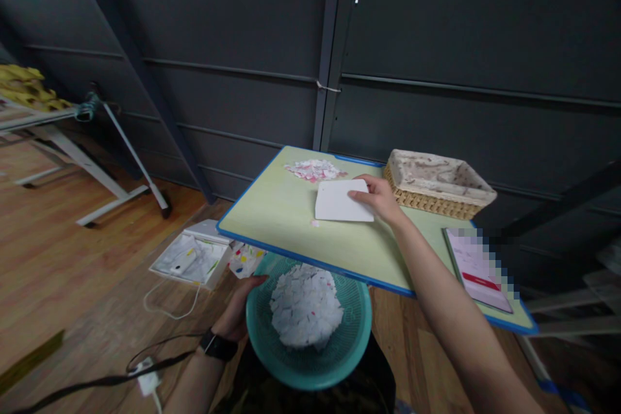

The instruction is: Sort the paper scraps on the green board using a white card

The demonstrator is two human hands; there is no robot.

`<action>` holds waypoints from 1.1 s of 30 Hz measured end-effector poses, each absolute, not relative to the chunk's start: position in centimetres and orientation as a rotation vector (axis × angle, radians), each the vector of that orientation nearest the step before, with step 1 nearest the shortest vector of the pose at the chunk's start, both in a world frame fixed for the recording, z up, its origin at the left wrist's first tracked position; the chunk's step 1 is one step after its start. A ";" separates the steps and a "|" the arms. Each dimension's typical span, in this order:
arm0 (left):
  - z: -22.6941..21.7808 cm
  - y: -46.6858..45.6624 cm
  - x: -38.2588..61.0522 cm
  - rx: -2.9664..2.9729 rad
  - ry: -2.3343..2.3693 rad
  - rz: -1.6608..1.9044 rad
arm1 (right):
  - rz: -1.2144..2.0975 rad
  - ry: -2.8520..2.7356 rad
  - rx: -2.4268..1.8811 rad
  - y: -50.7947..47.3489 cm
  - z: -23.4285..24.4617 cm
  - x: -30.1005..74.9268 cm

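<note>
My right hand (pixel 376 197) grips a flat white card (pixel 339 199) by its right edge, thumb on top, just over the green tabletop (pixel 272 220). Beyond the card lies a heap of small torn paper pieces (pixel 315 169), white and pink. A single scrap (pixel 315 223) sits in front of the card. Below the table's front edge, my left hand (pixel 237 307) holds the rim of a teal plastic basket (pixel 356 349) at its left side; its fingers are partly hidden. Inside the basket is a mound of white paper scraps (pixel 305 307).
A cloth-lined wicker basket (pixel 431 204) and a tablet-like device (pixel 478 268) are on the table's right. On the floor at left are an open white box (pixel 194 259), cables and a power strip (pixel 147 375). A dark metal wall (pixel 242 26) stands behind.
</note>
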State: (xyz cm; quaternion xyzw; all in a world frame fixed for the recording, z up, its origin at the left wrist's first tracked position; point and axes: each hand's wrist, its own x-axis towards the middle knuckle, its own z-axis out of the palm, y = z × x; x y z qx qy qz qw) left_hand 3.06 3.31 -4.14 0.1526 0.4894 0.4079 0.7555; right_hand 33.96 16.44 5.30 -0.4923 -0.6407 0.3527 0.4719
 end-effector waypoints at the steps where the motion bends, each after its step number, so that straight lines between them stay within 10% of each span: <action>1: -4.1 3.3 3.1 0.333 1.061 0.892 | 0.914 -1.569 -1.201 16.3 5.4 33.9; 33: -4.1 3.2 3.0 0.405 1.008 0.891 | 0.480 -1.732 -1.364 16.2 6.2 34.8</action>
